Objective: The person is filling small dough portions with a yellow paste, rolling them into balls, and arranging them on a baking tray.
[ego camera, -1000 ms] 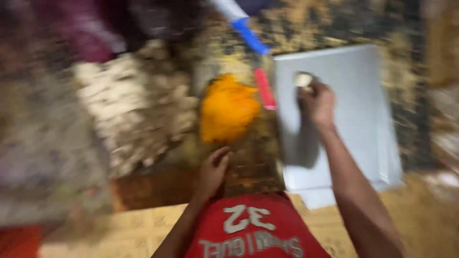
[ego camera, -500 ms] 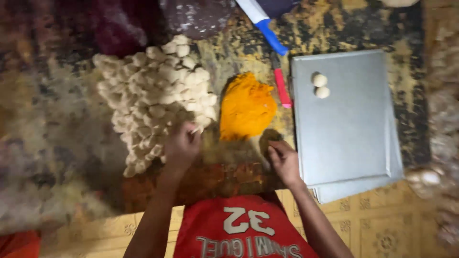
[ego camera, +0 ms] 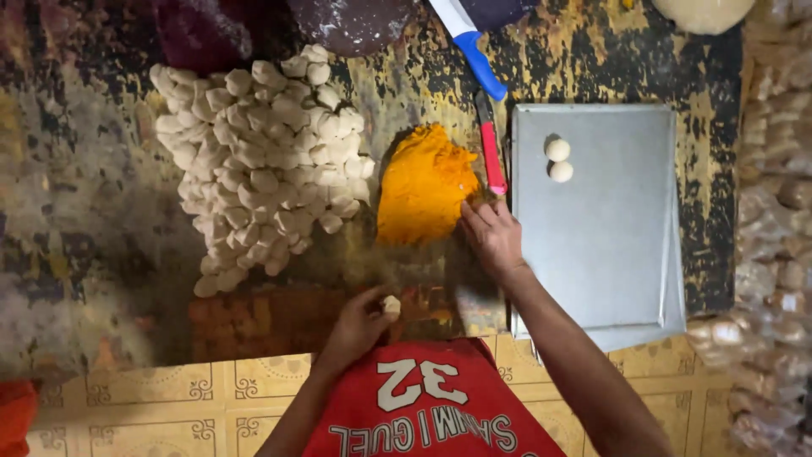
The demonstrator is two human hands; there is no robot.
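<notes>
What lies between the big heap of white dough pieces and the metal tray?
In the head view, the orange mound lies between the heap of dough pieces and the metal tray. A red-handled knife lies beside the tray's left edge, and the right hand touches the mound's lower right edge.

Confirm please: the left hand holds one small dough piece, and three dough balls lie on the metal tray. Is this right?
Not quite. The head view shows two dough balls on the metal tray, not three. The left hand does hold one small dough piece.
</notes>
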